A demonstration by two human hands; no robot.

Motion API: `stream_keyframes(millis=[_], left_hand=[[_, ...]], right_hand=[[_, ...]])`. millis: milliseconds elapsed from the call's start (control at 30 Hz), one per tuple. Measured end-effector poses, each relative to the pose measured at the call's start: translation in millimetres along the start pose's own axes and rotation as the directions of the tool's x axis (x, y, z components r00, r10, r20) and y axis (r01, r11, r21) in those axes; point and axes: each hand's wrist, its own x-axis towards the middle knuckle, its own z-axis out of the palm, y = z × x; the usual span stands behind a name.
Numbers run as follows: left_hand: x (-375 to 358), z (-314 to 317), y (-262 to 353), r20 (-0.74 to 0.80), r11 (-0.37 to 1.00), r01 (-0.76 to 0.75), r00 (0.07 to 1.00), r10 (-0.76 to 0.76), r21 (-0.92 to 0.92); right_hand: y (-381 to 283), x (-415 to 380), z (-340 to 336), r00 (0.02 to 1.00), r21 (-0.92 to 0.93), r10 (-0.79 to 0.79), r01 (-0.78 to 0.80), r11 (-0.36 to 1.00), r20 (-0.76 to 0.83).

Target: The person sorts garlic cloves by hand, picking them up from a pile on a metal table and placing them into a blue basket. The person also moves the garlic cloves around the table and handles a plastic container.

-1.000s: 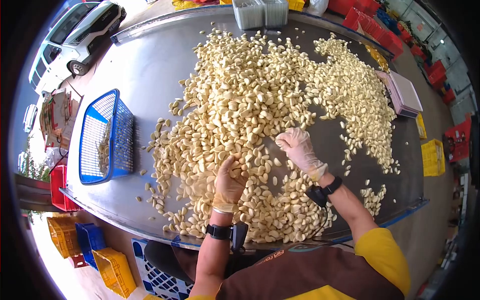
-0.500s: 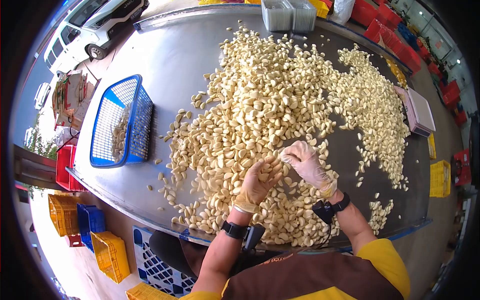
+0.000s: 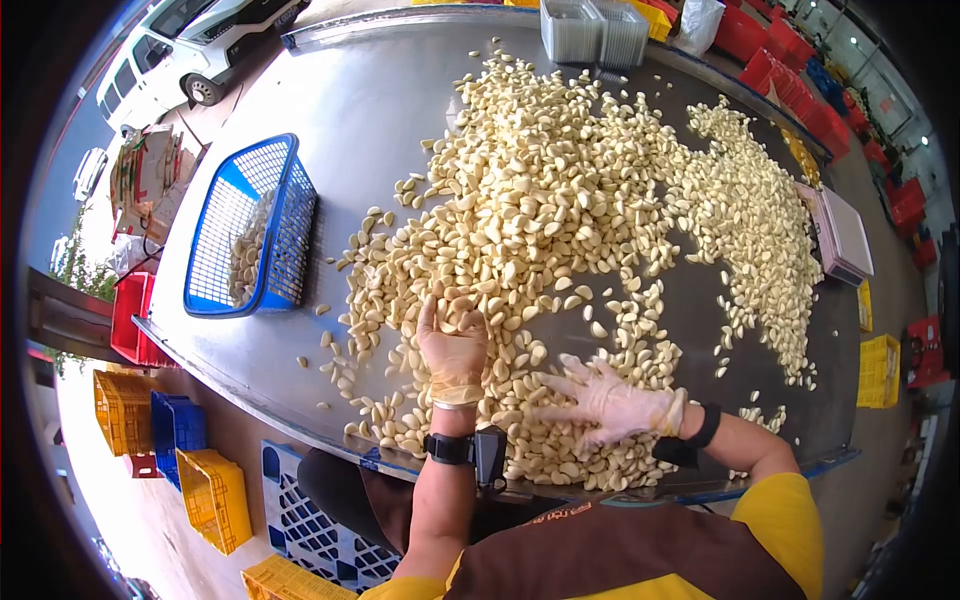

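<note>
Pale peeled garlic cloves [image 3: 530, 210] lie in a broad heap across the metal table [image 3: 380, 110]. At the heap's near left part, my gloved left hand [image 3: 455, 355] is cupped, its fingers curled around a few cloves. My right hand [image 3: 615, 405], in a thin whitish glove, lies over the near edge of the heap with its fingers spread, touching cloves. No clove shows in its grip, though the underside of the palm is hidden.
A blue basket [image 3: 298, 190] holding some cloves stands on the table's left. Clear plastic trays [image 3: 595, 35] stand at the far edge, and a pinkish scale-like box [image 3: 842, 235] at the right. Yellow crates [image 3: 215, 500] and a blue pallet [image 3: 310, 510] are below the near edge.
My hands were close together over the middle of the heap. The left has moved left, and the right has come down toward me and spread its fingers onto the cloves.
</note>
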Motion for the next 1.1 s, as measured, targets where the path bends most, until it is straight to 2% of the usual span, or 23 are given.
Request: stream_keyframes(millis=[67, 133, 167, 200, 267, 300, 333, 367, 400, 467, 500, 567, 600, 667, 700, 733, 800, 833, 900, 933, 1000, 1067, 1100], left_hand=[[-5, 9, 0, 0.008, 0.99, -0.139, 0.99, 0.139, 0.017], [-5, 10, 6, -0.019, 0.983, -0.186, 0.982, 0.186, 0.01], [-5, 7, 10, 0.064, 0.98, -0.2, 0.977, 0.201, -0.017], [-3, 3, 14, 0.148, 0.976, -0.212, 0.965, 0.216, -0.044], [2, -6, 22, 0.203, 0.981, -0.184, 0.96, 0.195, -0.068], [2, -7, 22, 0.206, 0.981, -0.184, 0.959, 0.194, -0.069], [2, -7, 23, 0.207, 0.981, -0.183, 0.959, 0.194, -0.069], [0, -3, 19, 0.234, 0.981, -0.182, 0.953, 0.192, -0.066], [0, -3, 19, 0.23, 0.982, -0.18, 0.955, 0.19, -0.063], [1, -3, 20, 0.199, 0.981, -0.181, 0.961, 0.192, -0.071], [-1, -3, 18, 0.192, 0.979, -0.187, 0.961, 0.2, -0.081], [-4, 7, 8, 0.214, 0.98, -0.19, 0.957, 0.197, -0.049], [-4, 9, 4, 0.217, 0.98, -0.193, 0.955, 0.2, -0.054], [-4, 8, -3, 0.046, 0.992, -0.083, 0.996, 0.079, 0.093], [-1, 4, -5, -0.077, 0.984, -0.034, 0.996, 0.048, 0.177], [3, -6, -5, -0.088, 0.977, 0.037, 0.996, -0.019, 0.21], [2, -2, -13, -0.228, 0.95, 0.096, 0.973, -0.027, 0.298], [2, -2, -13, -0.223, 0.948, 0.095, 0.974, -0.026, 0.304], [2, -2, -13, -0.18, 0.953, 0.095, 0.983, -0.044, 0.289], [4, -3, -12, -0.172, 0.954, 0.087, 0.984, -0.038, 0.286], [4, -4, -11, -0.127, 0.941, 0.029, 0.992, 0.015, 0.336], [2, -3, -14, -0.16, 0.944, 0.051, 0.987, 0.002, 0.327], [-1, 3, -20, -0.231, 0.94, 0.071, 0.973, 0.008, 0.334]], right_hand=[[3, -15, -10, 0.996, 0.003, -0.054, 0.054, 0.999, 0.067], [11, -8, -17, 0.985, 0.013, -0.108, 0.107, 0.994, 0.133], [21, 10, -20, 0.996, 0.085, -0.06, 0.066, 0.994, -0.069], [29, 31, -22, 0.964, 0.163, 0.005, 0.04, 0.986, -0.266], [40, 88, -16, 0.845, 0.01, 0.101, -0.113, 0.994, -0.526], [37, 117, -10, 0.842, 0.01, 0.101, -0.113, 0.994, -0.53], [34, 144, -3, 0.838, -0.07, 0.101, -0.164, 0.984, -0.537], [30, 160, 0, 0.835, -0.147, 0.103, -0.215, 0.966, -0.541], [16, 161, -3, 0.834, -0.142, 0.108, -0.217, 0.966, -0.541], [-21, 150, -15, 0.976, -0.214, 0.128, -0.165, 0.963, -0.176], [-23, 138, -7, 0.979, -0.216, 0.125, -0.159, 0.963, -0.163], [-12, 98, 3, 0.959, -0.029, -0.19, 0.188, 0.982, -0.209], [-6, 88, -2, 0.96, -0.035, -0.193, 0.19, 0.981, -0.205], [10, 73, -19, 0.877, 0.255, 0.035, 0.101, 0.962, -0.479], [29, 70, -18, 0.799, 0.269, 0.204, -0.055, 0.962, -0.565], [50, 73, -13, 0.681, 0.301, 0.358, -0.207, 0.931, -0.638], [76, 81, -12, 0.555, 0.066, 0.319, -0.427, 0.902, -0.768], [85, 84, -9, 0.549, 0.067, 0.317, -0.426, 0.902, -0.773], [96, 89, -9, 0.617, 0.032, 0.319, -0.429, 0.903, -0.72], [99, 90, -9, 0.62, 0.024, 0.309, -0.424, 0.905, -0.721], [97, 91, -8, 0.451, 0.438, 0.509, -0.26, 0.861, -0.733], [95, 96, -8, 0.473, 0.454, 0.546, -0.303, 0.838, -0.692], [93, 102, -7, 0.489, 0.304, 0.473, -0.386, 0.871, -0.733]])
